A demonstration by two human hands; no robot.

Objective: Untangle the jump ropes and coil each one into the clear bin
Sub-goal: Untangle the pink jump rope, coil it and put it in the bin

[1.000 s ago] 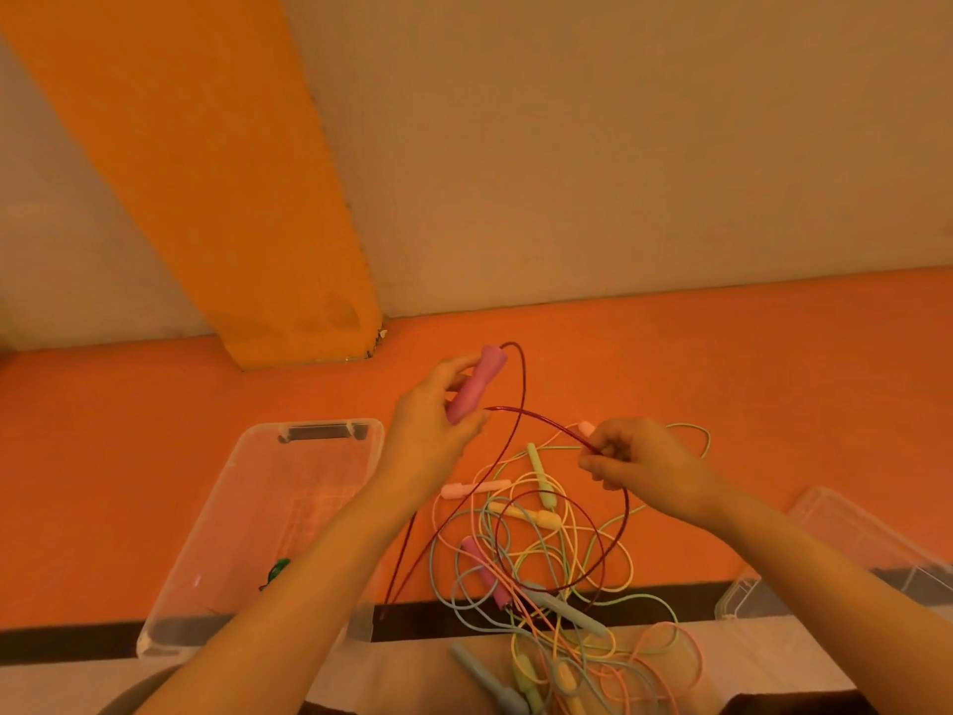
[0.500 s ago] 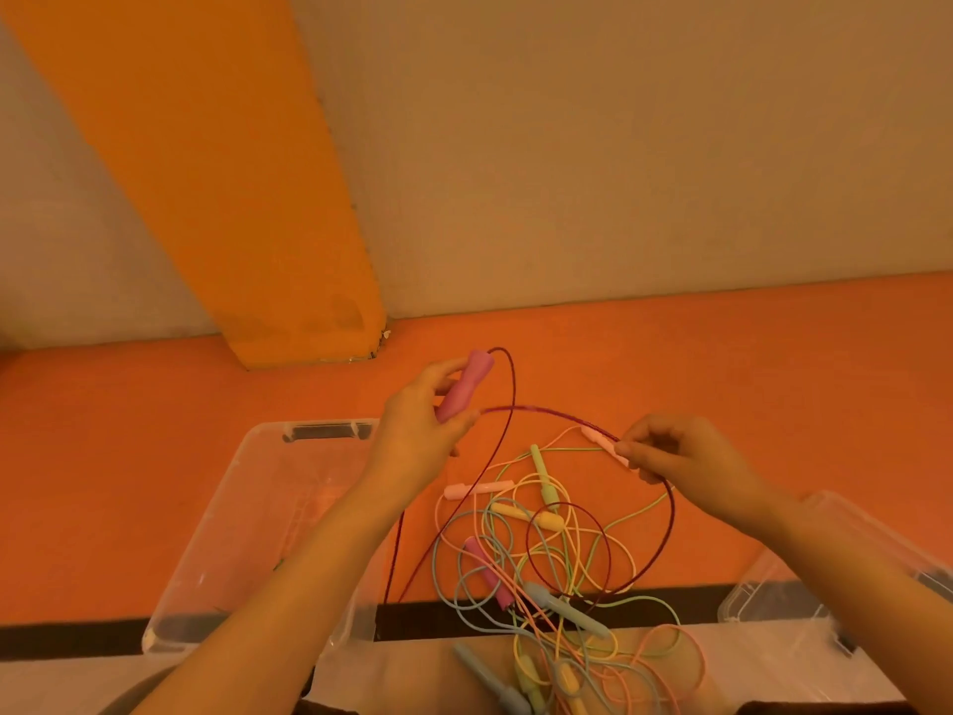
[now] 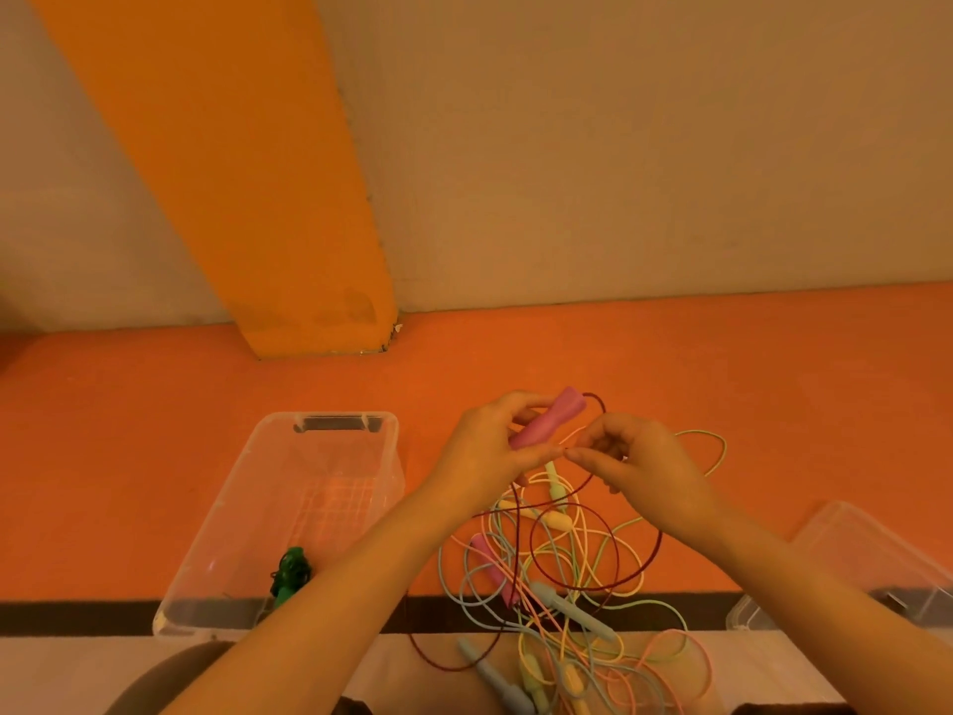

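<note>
Now the right hand has swung back in, pinching the maroon cord beside the pink handle gripped by the left hand: another loop gathered, coiling under way.

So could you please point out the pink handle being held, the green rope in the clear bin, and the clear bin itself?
pink handle point(image 3: 549, 423), head view, middle of its body.
green rope point(image 3: 290, 575), head view, centre of the coiled bundle.
clear bin point(image 3: 338, 416), head view, far rim.
</note>
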